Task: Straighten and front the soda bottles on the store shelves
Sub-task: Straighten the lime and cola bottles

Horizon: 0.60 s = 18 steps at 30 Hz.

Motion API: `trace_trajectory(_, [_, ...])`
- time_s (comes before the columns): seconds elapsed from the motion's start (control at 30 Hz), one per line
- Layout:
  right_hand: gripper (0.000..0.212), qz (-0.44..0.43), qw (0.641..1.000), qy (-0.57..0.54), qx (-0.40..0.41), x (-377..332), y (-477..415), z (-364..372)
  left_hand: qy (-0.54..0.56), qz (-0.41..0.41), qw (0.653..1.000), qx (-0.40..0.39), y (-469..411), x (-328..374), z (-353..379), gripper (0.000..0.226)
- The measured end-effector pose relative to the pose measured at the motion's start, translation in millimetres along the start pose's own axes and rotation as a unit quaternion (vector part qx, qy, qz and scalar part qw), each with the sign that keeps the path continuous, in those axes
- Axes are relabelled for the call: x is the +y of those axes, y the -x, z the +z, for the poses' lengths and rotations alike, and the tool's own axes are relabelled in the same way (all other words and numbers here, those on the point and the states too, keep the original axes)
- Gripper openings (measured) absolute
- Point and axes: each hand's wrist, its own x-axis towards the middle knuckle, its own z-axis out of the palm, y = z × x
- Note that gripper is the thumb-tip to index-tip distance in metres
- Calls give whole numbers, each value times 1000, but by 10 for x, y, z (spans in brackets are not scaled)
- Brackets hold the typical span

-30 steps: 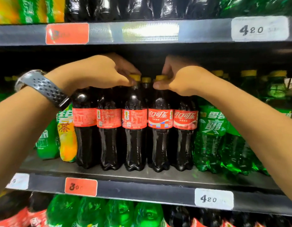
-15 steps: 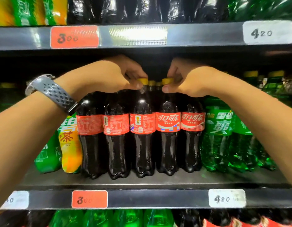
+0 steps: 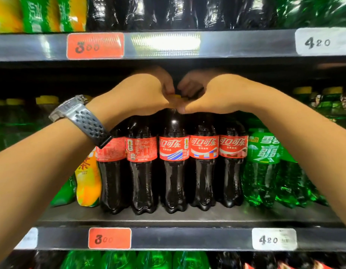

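Five cola bottles with red labels stand in a row at the front of the middle shelf (image 3: pixel 187 218). My left hand (image 3: pixel 143 94), with a grey watch on its wrist, and my right hand (image 3: pixel 216 94) meet over the middle cola bottle (image 3: pixel 174 171). The fingers of both hands curl round its yellow cap and neck, which are mostly hidden. This bottle's logo faces forward, like the two cola bottles (image 3: pixel 218 171) to its right. The two cola bottles (image 3: pixel 127 171) to its left show their back labels.
Green soda bottles (image 3: pixel 263 167) stand right of the colas, and a yellow-orange tea bottle (image 3: pixel 87 181) stands left. The upper shelf rail (image 3: pixel 226 43) hangs just above my hands. Price tags (image 3: pixel 109 238) sit on the lower rail, with more bottles below.
My right hand has moved left from the fourth cola's cap to join my left hand on the middle bottle. That bottle's label has turned and its logo now faces forward.
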Motion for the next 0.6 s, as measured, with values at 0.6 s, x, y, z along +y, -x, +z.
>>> trace_trajectory(0.6, [30, 9, 999, 37, -12, -129, -173, 171, 129, -25, 984, -119, 273, -638, -303, 29])
